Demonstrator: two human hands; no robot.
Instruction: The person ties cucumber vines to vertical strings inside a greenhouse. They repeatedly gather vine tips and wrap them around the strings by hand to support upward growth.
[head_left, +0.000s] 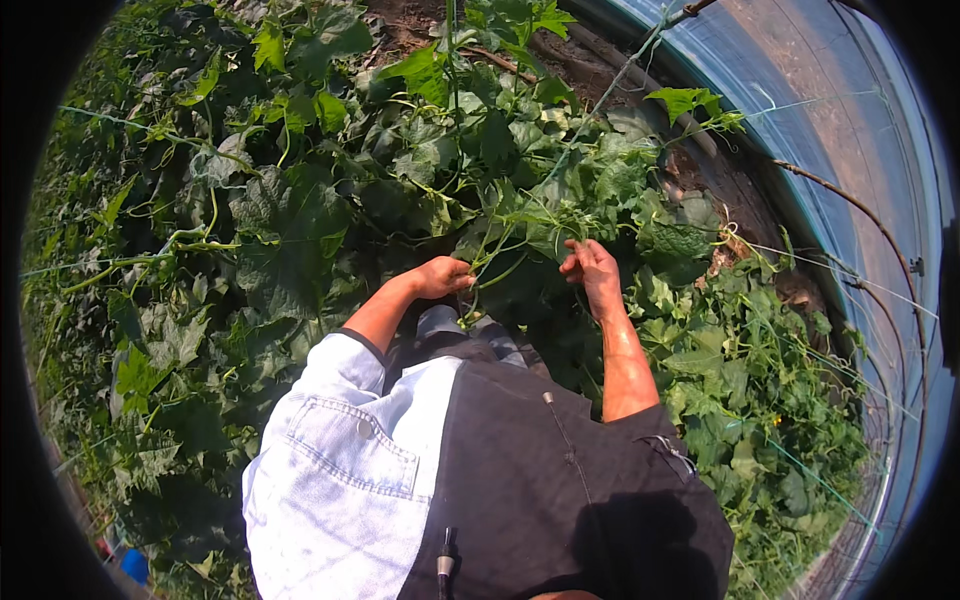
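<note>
My left hand pinches a green vine stem between thumb and fingers, in front of my body. To its right, my right hand is raised with curled fingers at the leafy tip of a vine; whether it grips a tendril or leaf stalk cannot be told. Between the hands the stems arch up into a cluster of young leaves and tendrils. A pale green twine runs from this cluster up to the upper right. A cut or curled stem end hangs just below my left hand.
Dense broad-leaved vines surround me on both sides. Another twine crosses at the left. Clear plastic sheeting curves along the right, with thin branch-like poles beside it. Bare soil shows at the top. A blue object lies at the lower left.
</note>
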